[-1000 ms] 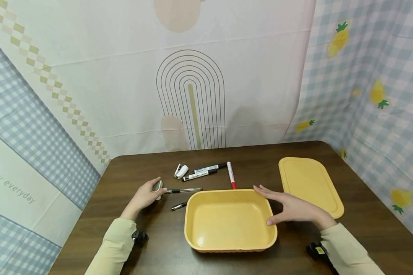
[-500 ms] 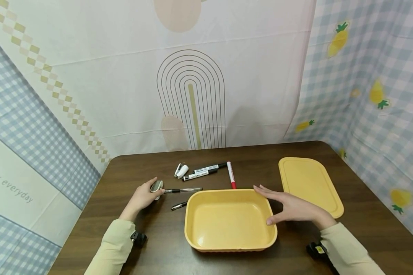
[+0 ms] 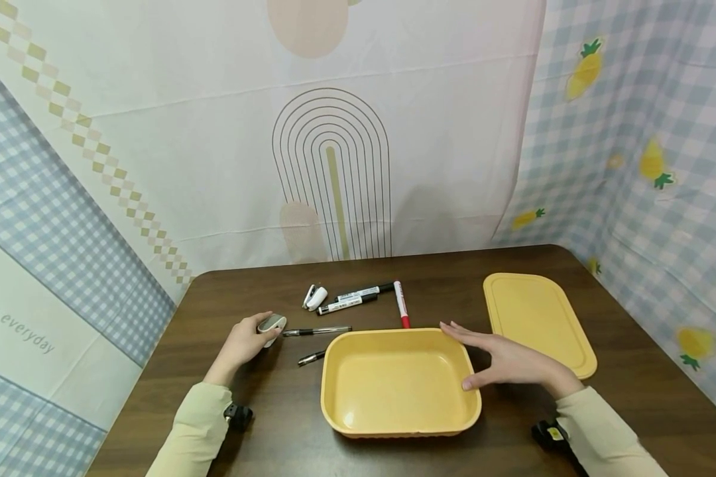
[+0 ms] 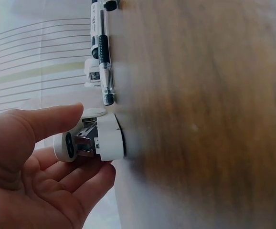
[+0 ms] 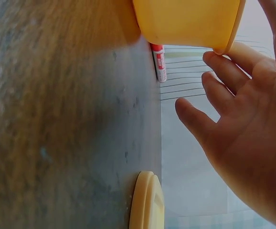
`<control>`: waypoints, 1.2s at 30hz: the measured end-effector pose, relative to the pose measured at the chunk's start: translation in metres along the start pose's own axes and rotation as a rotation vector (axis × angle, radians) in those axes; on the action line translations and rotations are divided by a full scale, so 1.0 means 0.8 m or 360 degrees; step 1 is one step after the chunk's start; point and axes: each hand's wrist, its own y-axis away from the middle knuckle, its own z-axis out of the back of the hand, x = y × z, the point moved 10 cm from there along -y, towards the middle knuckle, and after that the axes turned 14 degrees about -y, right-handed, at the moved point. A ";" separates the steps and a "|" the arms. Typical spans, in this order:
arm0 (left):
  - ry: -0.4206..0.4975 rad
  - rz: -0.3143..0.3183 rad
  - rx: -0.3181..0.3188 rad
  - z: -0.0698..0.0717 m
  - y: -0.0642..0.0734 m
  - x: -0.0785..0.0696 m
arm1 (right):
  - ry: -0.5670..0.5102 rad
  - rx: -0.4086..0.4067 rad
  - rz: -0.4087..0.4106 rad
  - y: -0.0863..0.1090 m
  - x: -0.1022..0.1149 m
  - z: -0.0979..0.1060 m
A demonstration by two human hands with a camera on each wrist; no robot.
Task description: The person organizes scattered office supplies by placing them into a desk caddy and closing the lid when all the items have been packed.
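Observation:
My left hand (image 3: pixel 244 341) holds a small white stapler (image 4: pixel 110 136) with a grey top, thumb on one side and fingers on the other. The stapler's metal inner part shows in the left wrist view, and its base is close to the tabletop. Just to its right lies a clear pen (image 3: pixel 317 330) with a black grip. My right hand (image 3: pixel 510 358) rests at the right end of a yellow rectangular box (image 3: pixel 400 434), fingers spread. Its thumb lies over the right rim and its fingertips touch the far right corner. Nothing shows inside the box.
Behind the box lie two black-and-white markers (image 3: pixel 349 303), a red-and-white marker (image 3: pixel 401 305) and another small white object (image 3: pixel 315 297). A second pen (image 3: pixel 311 358) is partly hidden by the box's left side. The yellow lid (image 3: pixel 539 324) lies at the right of the brown table (image 3: pixel 280 430).
The left hand has shifted slightly left, and the stapler in it has turned so its far end leans to the right. The right hand and the box have stayed put.

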 end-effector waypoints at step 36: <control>0.0085 -0.0098 -0.0199 0.107 -0.032 -0.039 | -0.0026 -0.0010 -0.0010 0.001 0.001 0.000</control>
